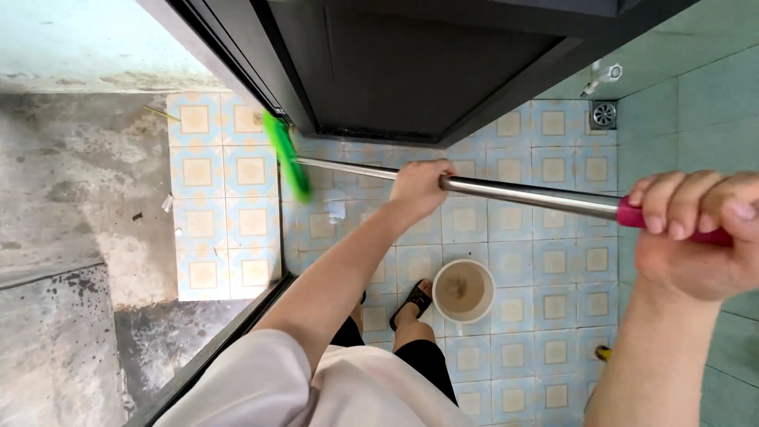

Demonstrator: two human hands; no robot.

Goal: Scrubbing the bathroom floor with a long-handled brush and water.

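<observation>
My left hand (421, 188) grips the middle of a long metal pole (522, 193) that runs across the view. My right hand (696, 233) is closed around the pole's pink grip end (631, 213) at the right. At the pole's far end a blurred green head (286, 155) rests against a glass pane beside a dark door frame (237, 63). Below the pole my foot in a black sandal (414, 300) stands on the patterned floor tiles.
A white bucket (463, 291) of murky water stands on the tiled floor (553, 261) by my foot. A round floor drain (603, 115) and a white fitting (602, 77) sit at the upper right. Stained concrete (71, 205) lies beyond the glass at left.
</observation>
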